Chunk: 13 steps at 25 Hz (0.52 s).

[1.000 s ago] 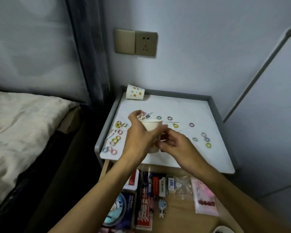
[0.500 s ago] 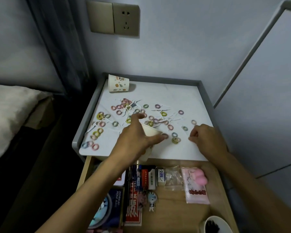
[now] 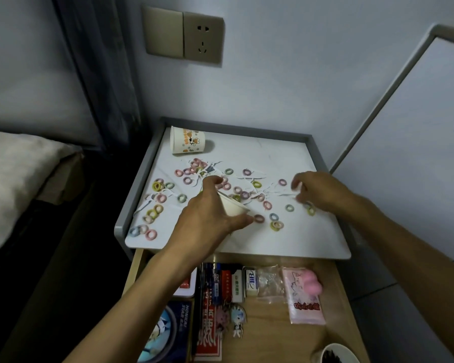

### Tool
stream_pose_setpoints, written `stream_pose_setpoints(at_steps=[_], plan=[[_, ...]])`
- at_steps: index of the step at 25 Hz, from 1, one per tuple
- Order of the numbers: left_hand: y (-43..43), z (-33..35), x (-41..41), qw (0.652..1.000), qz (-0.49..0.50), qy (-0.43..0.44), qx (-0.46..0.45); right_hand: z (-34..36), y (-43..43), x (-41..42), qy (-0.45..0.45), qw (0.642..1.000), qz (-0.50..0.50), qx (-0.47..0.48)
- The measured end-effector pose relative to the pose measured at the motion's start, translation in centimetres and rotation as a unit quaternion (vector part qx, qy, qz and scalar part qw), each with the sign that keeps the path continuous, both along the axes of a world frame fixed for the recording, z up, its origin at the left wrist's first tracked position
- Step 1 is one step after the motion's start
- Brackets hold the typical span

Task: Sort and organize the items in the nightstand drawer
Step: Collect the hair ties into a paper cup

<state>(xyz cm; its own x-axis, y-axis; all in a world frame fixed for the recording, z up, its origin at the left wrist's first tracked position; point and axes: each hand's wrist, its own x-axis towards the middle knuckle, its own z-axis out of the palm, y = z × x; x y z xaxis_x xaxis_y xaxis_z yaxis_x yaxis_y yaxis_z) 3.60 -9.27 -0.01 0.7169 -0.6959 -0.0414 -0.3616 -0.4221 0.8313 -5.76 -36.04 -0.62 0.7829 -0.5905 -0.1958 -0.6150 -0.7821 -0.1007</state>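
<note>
The left hand [image 3: 207, 221] grips a tilted white paper cup [image 3: 235, 209] on the bench [image 3: 286, 243], among many scattered small coloured rings [image 3: 195, 163]. The right hand [image 3: 319, 191] hovers with curled fingers over some rings. An open drawer [image 3: 273, 334] is below.

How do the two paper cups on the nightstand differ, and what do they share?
The back cup carries an orange cartoon print; the near cup looks plain white. The back cup lies untouched on its side by the back left corner; the near cup is gripped, tilted, by the left hand among the hair ties. Both are paper cups, and neither stands upright.
</note>
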Motion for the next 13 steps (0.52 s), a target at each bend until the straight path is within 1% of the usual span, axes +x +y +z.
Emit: stream_pose_setpoints(at_steps=[1, 2, 3, 4, 5, 7, 8, 10, 13], plan=[[0.1, 0.1, 0.2, 1.000, 0.002, -0.002, -0.002, 0.1, -0.5, 0.0, 0.056, 0.998, -0.005, -0.023], [0.1, 0.2, 0.3, 1.000, 0.002, -0.002, -0.004, 0.2, -0.9, -0.2, 0.092, 0.995, -0.012, -0.045], [0.2, 0.3, 0.4, 1.000, 0.001, 0.000, -0.007, 0.1, -1.0, -0.4, 0.108, 0.992, -0.016, -0.063], [0.2, 0.4, 0.5, 1.000, -0.001, 0.002, -0.010, 0.1, -0.8, -0.5, 0.100, 0.992, -0.015, -0.070], [0.2, 0.5, 0.4, 1.000, -0.004, 0.004, -0.014, 0.2, -0.5, -0.3, 0.070, 0.995, -0.013, -0.064], [0.2, 0.8, 0.3, 1.000, -0.007, 0.009, -0.019, 0.3, 0.1, 0.5, -0.016, 0.999, -0.006, -0.041], [0.3, 0.9, 0.3, 1.000, -0.006, 0.011, -0.020, 0.1, 0.4, 0.9, -0.037, 0.999, 0.001, -0.040], [0.3, 0.9, 0.3, 1.000, -0.002, 0.010, -0.021, -0.8, 0.6, 1.7, -0.034, 0.999, 0.003, -0.042], [0.3, 1.0, 0.3, 1.000, 0.000, 0.010, -0.025, -2.5, 1.0, 1.5, -0.032, 0.998, -0.041, -0.034]])
